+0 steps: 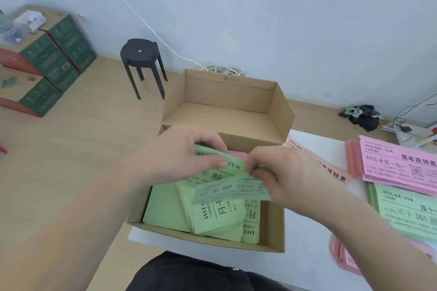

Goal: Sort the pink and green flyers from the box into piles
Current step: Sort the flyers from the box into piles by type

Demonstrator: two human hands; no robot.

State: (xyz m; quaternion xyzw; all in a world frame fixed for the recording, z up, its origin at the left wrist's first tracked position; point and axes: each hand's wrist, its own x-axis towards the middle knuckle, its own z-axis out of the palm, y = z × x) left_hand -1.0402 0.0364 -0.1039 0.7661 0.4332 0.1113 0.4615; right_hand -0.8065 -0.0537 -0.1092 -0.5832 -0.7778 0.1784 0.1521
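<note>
Both hands sit over the cardboard box (203, 240), working one bundle of green flyers (212, 176). Left hand (186, 156) grips the bundle's left end, fingers curled over the top edge, thumb on the printed face. Right hand (281, 172) pinches the right end of a green sheet (234, 190) fanned off the front of the bundle. It's blurred, so we can't tell if that's one sheet or several. Below, loose green flyers (212, 217) overlap on the box floor, some printed side up, some blank. We see a pink sheet (236, 154) in the box behind the hands. Box lid (227, 111) is folded back. The box sits on a white surface (305, 264). Right of the box we see a loose pink flyer (328, 169) flat on the surface, then a pink pile (397, 165), a green pile (406, 215) touching its near edge, and another pink stack (347, 260) nearest us. On the wood floor beyond are a black stool (142, 54) and green-and-red cartons (52, 59).
</note>
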